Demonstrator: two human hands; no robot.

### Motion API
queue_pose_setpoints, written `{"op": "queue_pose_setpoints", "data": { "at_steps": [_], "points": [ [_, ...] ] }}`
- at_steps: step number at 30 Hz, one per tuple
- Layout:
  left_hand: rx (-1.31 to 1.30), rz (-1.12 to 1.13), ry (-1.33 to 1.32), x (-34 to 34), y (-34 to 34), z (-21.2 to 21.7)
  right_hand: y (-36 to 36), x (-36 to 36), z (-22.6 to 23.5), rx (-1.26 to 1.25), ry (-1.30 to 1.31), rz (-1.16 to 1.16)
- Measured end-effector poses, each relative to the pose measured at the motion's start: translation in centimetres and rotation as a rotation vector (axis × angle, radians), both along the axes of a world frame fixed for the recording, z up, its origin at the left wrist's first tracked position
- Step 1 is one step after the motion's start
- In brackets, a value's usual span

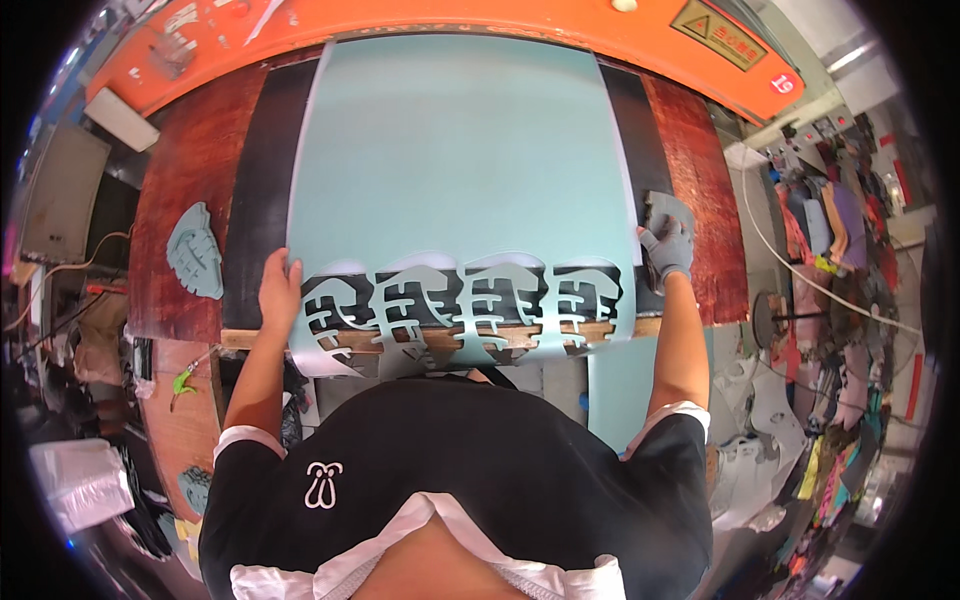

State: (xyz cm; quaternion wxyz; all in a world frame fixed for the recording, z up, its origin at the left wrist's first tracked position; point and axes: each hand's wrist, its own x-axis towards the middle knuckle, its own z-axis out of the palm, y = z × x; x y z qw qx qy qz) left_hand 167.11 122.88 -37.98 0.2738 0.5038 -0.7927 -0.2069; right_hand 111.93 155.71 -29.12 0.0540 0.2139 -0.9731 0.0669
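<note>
A wide light blue-green sheet of material (460, 150) lies over the black cutting board, its near end hanging past the table's front edge. Along that end runs a row of cut-out openings with thin strips left between them. My bare left hand (280, 288) grips the sheet's left edge beside these cut-outs. On the right, my gloved right hand (668, 250) has its fingers round a dark grey curved cutting die (668, 208), just off the sheet's right edge. The die's underside is hidden. A stack of cut blue-green pieces (195, 250) rests at the left.
An orange machine beam (400, 18) crosses the far side above the sheet. Red-brown board (690, 150) flanks the black surface. A green air gun (183, 382) lies at lower left. Heaps of coloured scraps (820, 220) and a pale hose stand to the right.
</note>
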Motion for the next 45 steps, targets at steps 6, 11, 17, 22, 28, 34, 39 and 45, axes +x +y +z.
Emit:
{"op": "queue_pose_setpoints", "data": {
  "at_steps": [6, 11, 17, 22, 28, 34, 39, 45],
  "points": [
    [0.066, 0.033, 0.153, 0.4, -0.3, -2.6, -1.5, -2.7, 0.7, 0.017, -0.191, -0.191],
    [0.038, 0.024, 0.276, 0.8, -0.3, -3.4, -0.9, -2.8, 0.0, 0.002, -0.163, -0.103],
    [0.102, -0.014, 0.34, 0.8, -0.4, -3.2, 0.1, -4.7, -1.2, -0.183, -0.122, 0.083],
    [0.082, -0.05, 0.242, 1.1, -0.3, -1.9, -1.4, -3.4, 2.2, -0.946, -0.686, 0.145],
    [0.17, -0.151, 0.212, 1.8, -1.5, -0.4, -12.7, 10.0, 5.7, -0.867, -0.615, 0.504],
    [0.12, -0.266, 0.26, 2.8, -1.8, -0.4, -29.5, 28.5, 2.1, -0.622, -0.593, 0.788],
    [0.189, -0.279, 0.365, 3.1, -2.1, -0.9, -34.9, 37.0, 1.0, -0.171, -0.251, 0.761],
    [0.299, -0.212, 0.482, 2.6, -3.0, -1.4, -33.8, 35.7, -0.7, -0.238, -0.143, 0.814]
  ]
}}
